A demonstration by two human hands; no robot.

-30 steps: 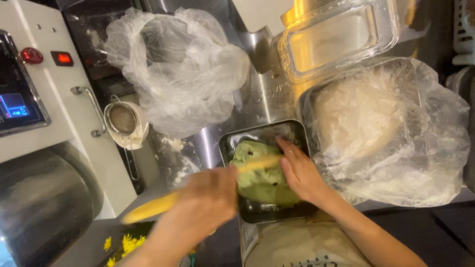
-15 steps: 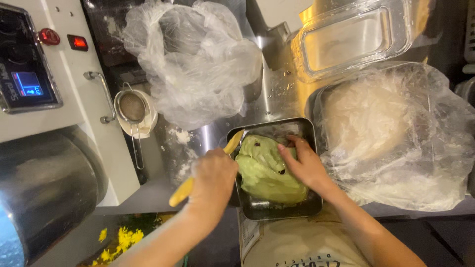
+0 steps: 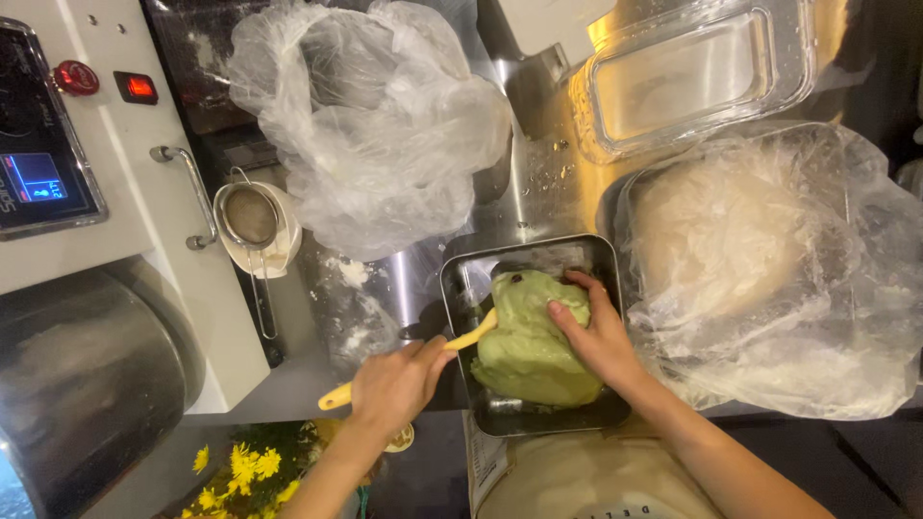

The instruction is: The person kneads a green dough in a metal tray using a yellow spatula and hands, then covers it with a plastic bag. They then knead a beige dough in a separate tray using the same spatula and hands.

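Pale green, smooth dough lump (image 3: 529,346) inside metal tray (image 3: 461,288), right hand (image 3: 601,336) flat on it, left hand (image 3: 394,380) clamped around yellow scraper (image 3: 461,341).

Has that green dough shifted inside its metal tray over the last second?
Yes. The green dough lay flat and low in the metal tray earlier; now it is gathered into a taller lump, reaching closer to the tray's far rim.

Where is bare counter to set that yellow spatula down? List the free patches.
Free: the floury steel strip between the strainer cup and the metal pan, and a smaller patch between the crumpled plastic bag and the clear lidded container. Crowded: right side, filled by the covered dough.
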